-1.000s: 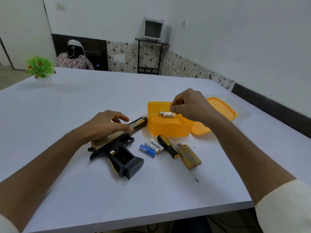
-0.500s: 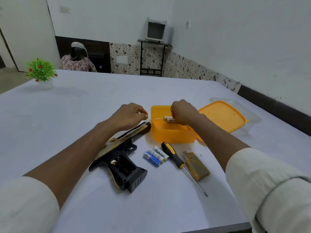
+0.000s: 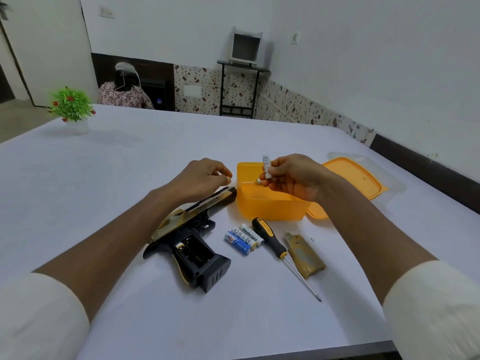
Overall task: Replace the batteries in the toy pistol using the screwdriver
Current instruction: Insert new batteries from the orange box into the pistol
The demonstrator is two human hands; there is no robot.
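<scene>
Surface: white surface, near edge at bottom right; white sleeves at both lower corners.
Toy pistol: toy pistol black w/ gold slide, lying on its side near centre, battery bay in handle open, muzzle almost touching tub.
Loose batteries: three batteries side by side just R of pistol, one blue, one reads "Heybright".
Screwdriver: screwdriver black/yellow handle, tip toward near edge, betw. batteries and cover.
Cover: tan battery cover flat, just R of screwdriver; tiny screw beside it.
Left grip: left hand fingers curled, over pistol's muzzle end; can't tell if it holds anything.
Right grip: right hand above tub, pinching white batteries.
Tub: orange tub, lid behind R.
Far: plant at L corner; seated person, small stand, white walls.
</scene>
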